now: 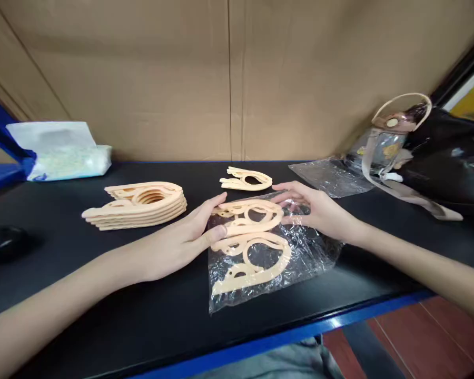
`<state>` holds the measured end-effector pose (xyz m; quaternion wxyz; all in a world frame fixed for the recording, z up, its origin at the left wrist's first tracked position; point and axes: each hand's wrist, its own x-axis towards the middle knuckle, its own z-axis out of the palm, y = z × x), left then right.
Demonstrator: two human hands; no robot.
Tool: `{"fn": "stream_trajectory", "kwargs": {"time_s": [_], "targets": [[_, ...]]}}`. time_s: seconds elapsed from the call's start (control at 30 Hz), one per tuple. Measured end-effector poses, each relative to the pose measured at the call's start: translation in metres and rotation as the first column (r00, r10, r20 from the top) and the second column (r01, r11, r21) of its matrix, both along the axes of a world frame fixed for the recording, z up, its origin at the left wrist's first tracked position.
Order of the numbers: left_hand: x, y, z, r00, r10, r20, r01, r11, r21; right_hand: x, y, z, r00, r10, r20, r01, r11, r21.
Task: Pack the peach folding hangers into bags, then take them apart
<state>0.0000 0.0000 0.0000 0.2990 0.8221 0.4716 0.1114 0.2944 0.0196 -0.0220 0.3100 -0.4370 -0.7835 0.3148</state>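
Observation:
A clear plastic bag point(304, 258) lies on the black table, with several peach folding hangers point(266, 276) inside it. My left hand point(177, 242) rests at the bag's left side, thumb on the upper hangers and fingers at their far edge, closed on the bag. On the right, my right hand point(319, 210) touches the bag's upper right part with its fingers spread. A stack of several peach hangers point(142, 213) stands left of my left hand. One more folded peach hanger point(247, 180) lies behind the bag.
On the black table point(161, 316), a tissue pack point(69, 160) sits at the back left and a black mouse point(2, 245) at the left edge. Another clear bag point(332, 176), a strapped bottle point(383, 147) and a black bag point(450, 163) are at the right. Cardboard point(161, 79) stands behind.

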Motion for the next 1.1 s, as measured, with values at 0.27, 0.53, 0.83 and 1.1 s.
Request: {"fn": "stream_trajectory", "kwargs": {"time_s": [0.27,0.53,0.83,1.1], "targets": [[-0.001,0.006,-0.005,0.998,0.024,0.049,-0.028,0.997,0.078,-0.008,0.015,-0.005,0.979,0.08,-0.187,-0.102,0.988,-0.115],[-0.002,0.013,-0.006,1.0,-0.006,0.019,0.005,0.999,0.046,-0.01,0.014,-0.007,0.983,0.078,-0.167,-0.096,0.99,-0.106],[-0.002,0.012,-0.008,0.999,0.005,0.044,-0.007,0.999,0.034,-0.009,0.011,-0.01,1.0,-0.016,-0.004,0.016,0.998,0.064],[-0.003,0.013,-0.002,0.996,-0.066,-0.058,0.069,0.996,0.052,-0.004,-0.001,-0.011,0.975,-0.019,0.22,-0.062,0.933,0.355]]}}
